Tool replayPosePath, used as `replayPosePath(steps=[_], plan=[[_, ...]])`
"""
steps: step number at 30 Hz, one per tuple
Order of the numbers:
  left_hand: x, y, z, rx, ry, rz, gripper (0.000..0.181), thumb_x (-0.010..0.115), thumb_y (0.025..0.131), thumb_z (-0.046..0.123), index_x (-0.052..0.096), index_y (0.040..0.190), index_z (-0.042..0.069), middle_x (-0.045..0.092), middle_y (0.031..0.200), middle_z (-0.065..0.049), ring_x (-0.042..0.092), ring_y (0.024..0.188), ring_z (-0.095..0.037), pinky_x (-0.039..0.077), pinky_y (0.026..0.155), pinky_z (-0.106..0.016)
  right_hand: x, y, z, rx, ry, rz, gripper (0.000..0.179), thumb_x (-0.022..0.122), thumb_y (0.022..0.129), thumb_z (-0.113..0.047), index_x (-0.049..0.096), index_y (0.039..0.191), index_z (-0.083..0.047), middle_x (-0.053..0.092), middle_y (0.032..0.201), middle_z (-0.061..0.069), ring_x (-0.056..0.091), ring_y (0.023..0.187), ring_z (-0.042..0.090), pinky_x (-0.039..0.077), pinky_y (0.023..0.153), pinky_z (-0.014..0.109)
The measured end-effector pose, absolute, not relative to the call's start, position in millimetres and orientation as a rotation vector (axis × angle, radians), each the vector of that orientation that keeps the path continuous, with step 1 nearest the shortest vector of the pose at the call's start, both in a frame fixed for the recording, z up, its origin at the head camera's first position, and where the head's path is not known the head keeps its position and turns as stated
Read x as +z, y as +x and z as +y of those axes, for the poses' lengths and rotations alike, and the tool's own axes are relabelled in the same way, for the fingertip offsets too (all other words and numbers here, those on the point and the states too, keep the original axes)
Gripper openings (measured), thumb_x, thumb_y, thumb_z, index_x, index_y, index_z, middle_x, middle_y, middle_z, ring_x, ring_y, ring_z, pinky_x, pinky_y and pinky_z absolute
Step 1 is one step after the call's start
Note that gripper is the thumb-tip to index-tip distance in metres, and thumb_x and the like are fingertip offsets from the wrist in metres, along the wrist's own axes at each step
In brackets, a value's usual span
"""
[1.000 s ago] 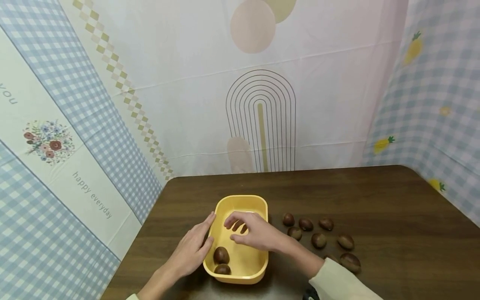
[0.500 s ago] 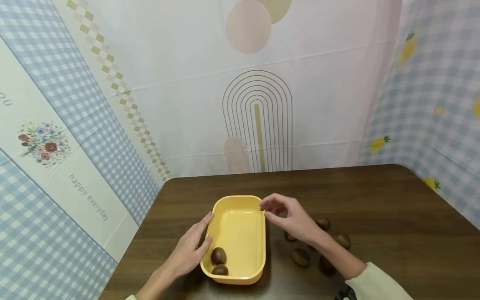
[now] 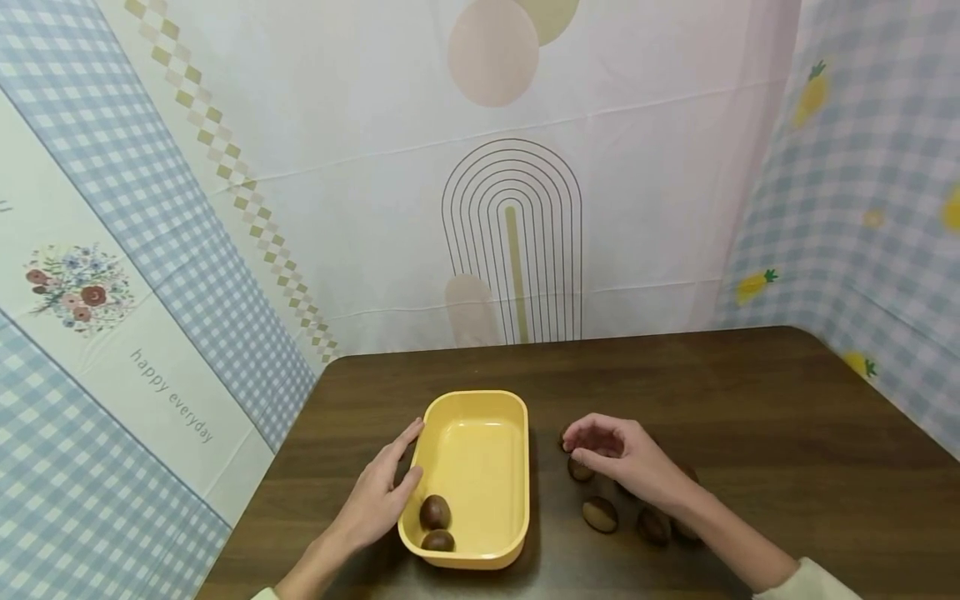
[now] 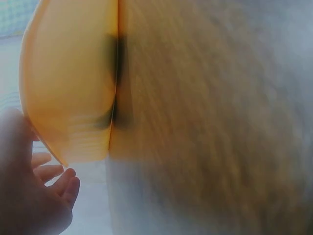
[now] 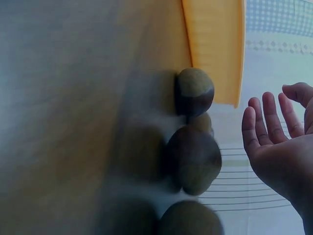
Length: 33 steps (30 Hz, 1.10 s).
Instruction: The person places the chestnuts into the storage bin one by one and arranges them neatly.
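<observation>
A yellow rectangular box stands on the table with two brown chestnuts in its near left corner. My left hand touches the box's left side, its fingertips and thumb at the rim; the left wrist view shows this hand beside the yellow wall. To the right of the box, my right hand hovers over loose chestnuts, fingers loosely curved, one chestnut just below the thumb. In the right wrist view this hand holds nothing, and chestnuts sit beside it.
The dark wooden table reaches back to a patterned cloth hanging behind it. More chestnuts lie partly under the right forearm. Checked cloths hang at both sides.
My right hand has moved from above the box, across its right rim, to over the loose chestnuts. The left hand stays at the box's left rim, and two chestnuts remain inside.
</observation>
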State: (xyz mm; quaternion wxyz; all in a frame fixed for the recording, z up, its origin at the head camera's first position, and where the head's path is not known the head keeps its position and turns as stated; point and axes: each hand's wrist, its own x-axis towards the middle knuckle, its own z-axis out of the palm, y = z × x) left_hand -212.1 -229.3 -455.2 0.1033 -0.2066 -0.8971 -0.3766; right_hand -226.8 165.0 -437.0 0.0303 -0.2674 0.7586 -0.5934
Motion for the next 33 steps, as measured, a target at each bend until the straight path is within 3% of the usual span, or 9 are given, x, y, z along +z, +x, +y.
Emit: replayPosePath(steps=[5, 13, 25, 33], plan=[[-457, -213, -229, -1.157, -0.591, -2.656, 0.064, 0.063, 0.104, 0.004, 0.041, 0.164, 0.008, 0.04, 0.168, -0.007, 0.038, 0.153, -0.033, 0.032, 0.119, -0.06, -443, -213, 183, -1.785, -0.724, 2.315, 0.027, 0.07, 0.104, -0.016, 0.068, 0.125, 0.002, 0.069, 0.122, 0.022, 0.069, 0.113, 0.03, 0.057, 0.092, 0.029], [-458, -213, -229, -1.172, -0.59, -2.668, 0.064, 0.062, 0.104, 0.003, 0.039, 0.164, 0.007, 0.038, 0.169, -0.006, 0.039, 0.152, -0.032, 0.036, 0.117, -0.058, -452, -197, 207, -1.731, -0.754, 2.319, 0.025, 0.068, 0.105, -0.011, 0.066, 0.125, 0.003, 0.068, 0.122, 0.024, 0.069, 0.111, 0.029, 0.058, 0.089, 0.029], [-459, -213, -228, -1.143, -0.574, -2.674, 0.065, 0.062, 0.104, 0.003, 0.04, 0.165, 0.009, 0.04, 0.168, -0.004, 0.047, 0.147, -0.03, 0.042, 0.113, -0.056, -460, -198, 197, -1.557, -0.939, 2.359, 0.022, 0.076, 0.098, -0.009, 0.07, 0.118, -0.002, 0.071, 0.114, 0.011, 0.069, 0.097, 0.015, 0.059, 0.081, 0.031], [-459, -214, -228, -1.148, -0.576, -2.673, 0.065, 0.062, 0.104, 0.003, 0.04, 0.165, 0.009, 0.04, 0.168, -0.004, 0.046, 0.147, -0.03, 0.042, 0.113, -0.056, -460, -199, 192, -1.471, -0.922, 2.392, 0.025, 0.081, 0.094, -0.01, 0.071, 0.117, -0.008, 0.071, 0.113, 0.004, 0.067, 0.094, 0.015, 0.058, 0.079, 0.031]])
